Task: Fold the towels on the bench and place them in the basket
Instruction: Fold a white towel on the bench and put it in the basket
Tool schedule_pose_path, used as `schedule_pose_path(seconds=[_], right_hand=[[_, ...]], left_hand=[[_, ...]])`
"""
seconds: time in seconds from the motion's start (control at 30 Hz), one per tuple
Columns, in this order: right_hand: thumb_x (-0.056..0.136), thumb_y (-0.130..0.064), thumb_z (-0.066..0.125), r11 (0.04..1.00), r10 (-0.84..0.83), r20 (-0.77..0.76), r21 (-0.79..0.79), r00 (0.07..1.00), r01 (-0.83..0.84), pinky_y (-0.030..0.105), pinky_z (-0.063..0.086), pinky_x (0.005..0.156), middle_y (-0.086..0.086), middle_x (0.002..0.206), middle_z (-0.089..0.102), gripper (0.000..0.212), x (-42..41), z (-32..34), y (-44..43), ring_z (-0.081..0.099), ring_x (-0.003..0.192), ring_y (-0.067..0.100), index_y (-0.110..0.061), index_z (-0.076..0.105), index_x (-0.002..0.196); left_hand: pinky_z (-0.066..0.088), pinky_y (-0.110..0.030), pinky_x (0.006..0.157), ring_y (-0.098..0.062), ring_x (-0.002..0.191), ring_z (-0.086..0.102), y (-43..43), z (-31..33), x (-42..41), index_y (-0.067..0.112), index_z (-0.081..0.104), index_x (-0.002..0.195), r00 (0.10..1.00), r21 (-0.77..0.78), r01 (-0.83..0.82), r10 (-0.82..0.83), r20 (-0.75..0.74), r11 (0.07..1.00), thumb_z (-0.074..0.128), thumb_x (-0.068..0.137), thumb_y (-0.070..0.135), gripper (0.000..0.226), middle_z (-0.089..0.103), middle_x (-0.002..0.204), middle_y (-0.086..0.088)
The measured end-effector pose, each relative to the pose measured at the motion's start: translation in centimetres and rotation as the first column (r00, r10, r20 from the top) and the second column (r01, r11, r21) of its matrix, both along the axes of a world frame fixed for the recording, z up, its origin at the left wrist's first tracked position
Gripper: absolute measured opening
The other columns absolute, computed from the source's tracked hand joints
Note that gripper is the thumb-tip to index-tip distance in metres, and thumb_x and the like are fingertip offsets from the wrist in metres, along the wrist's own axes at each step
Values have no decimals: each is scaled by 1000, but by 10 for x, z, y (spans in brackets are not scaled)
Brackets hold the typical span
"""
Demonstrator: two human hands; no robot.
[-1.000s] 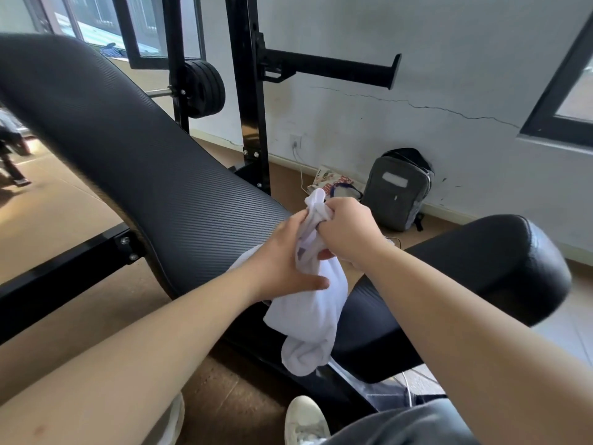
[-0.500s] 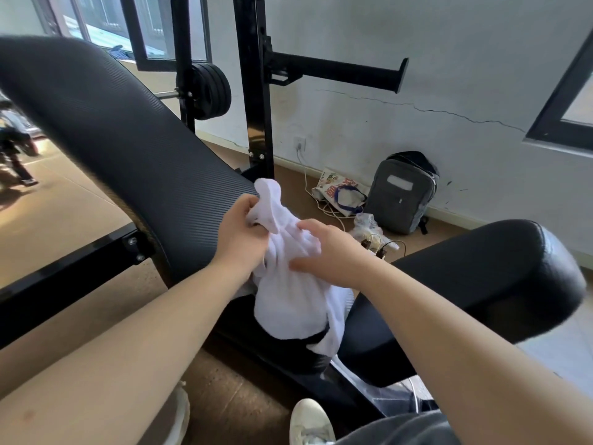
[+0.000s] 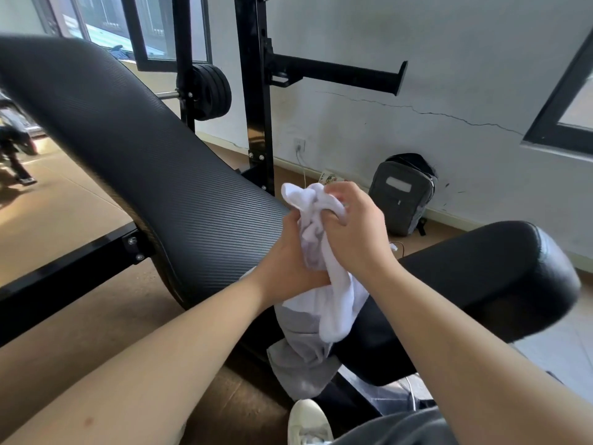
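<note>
Overhead, the black ribbed backrest pad (image 3: 134, 162) of the table sloped from the upper left down toward the middle, and the smoother black seat pad (image 3: 481, 284) rose to the right of it. Behind them stood a black steel rack upright (image 3: 255, 107) with a horizontal arm (image 3: 337, 73), and a stack of weight plates (image 3: 210, 91) hung on a bar beside it. A cracked white wall (image 3: 433, 59) ran behind, with a grey backpack (image 3: 401, 194) leaning against its foot on the brown floor (image 3: 64, 213).

Over the gap where the two pads met, both hands held one bunched white towel (image 3: 333, 303). The left hand (image 3: 285, 264) had its grip clamped around the towel's middle, fingers wrapped underneath. The right hand (image 3: 356, 226) had its grip closed on the crumpled top end, just above the left and touching it. The rest of the towel hung down between the pads, its lower part grey in shadow. A white shoe (image 3: 308, 422) showed at the bottom edge.
</note>
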State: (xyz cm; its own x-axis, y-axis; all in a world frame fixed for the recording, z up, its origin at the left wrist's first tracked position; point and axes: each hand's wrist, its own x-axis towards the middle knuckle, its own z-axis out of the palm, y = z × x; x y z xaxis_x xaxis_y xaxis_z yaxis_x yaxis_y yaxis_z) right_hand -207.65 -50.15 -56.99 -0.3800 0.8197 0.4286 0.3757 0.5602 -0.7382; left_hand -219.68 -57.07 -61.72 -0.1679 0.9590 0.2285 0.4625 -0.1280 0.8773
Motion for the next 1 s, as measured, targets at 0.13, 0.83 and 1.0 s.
schedule_pose_path(seconds=[0.13, 0.83, 1.0], right_hand=[[88, -13, 66, 988, 152, 140, -43, 978, -147, 26, 45, 88, -2, 138, 51, 59, 2, -7, -3, 52, 122, 16, -31, 49, 141], [87, -5, 55, 990, 137, 197, 11, 971, -142, 29, 45, 69, -4, 109, 57, 46, -25, 2, -24, 58, 96, 19, -31, 60, 125], [90, -13, 59, 980, 180, 212, 44, 961, -193, 31, 48, 72, -4, 110, 60, 27, -41, 8, -40, 58, 96, 18, -30, 65, 110]], left_hand=[[59, -36, 77, -12, 89, 71, 7, -3, -5, 21, 41, 133, 940, 63, -249, 226, 257, 966, 80, 73, 35, 73, 69, 103, 4], [26, -30, 114, -21, 152, 9, -47, 23, -56, 37, 19, 157, 919, 2, -248, 236, -316, 969, 89, 74, 31, 108, -15, 165, -1], [37, -33, 109, -27, 142, 36, -56, 20, -70, 21, 73, 118, 834, 144, -422, 446, -325, 895, 69, 93, 31, 27, 40, 154, -11]])
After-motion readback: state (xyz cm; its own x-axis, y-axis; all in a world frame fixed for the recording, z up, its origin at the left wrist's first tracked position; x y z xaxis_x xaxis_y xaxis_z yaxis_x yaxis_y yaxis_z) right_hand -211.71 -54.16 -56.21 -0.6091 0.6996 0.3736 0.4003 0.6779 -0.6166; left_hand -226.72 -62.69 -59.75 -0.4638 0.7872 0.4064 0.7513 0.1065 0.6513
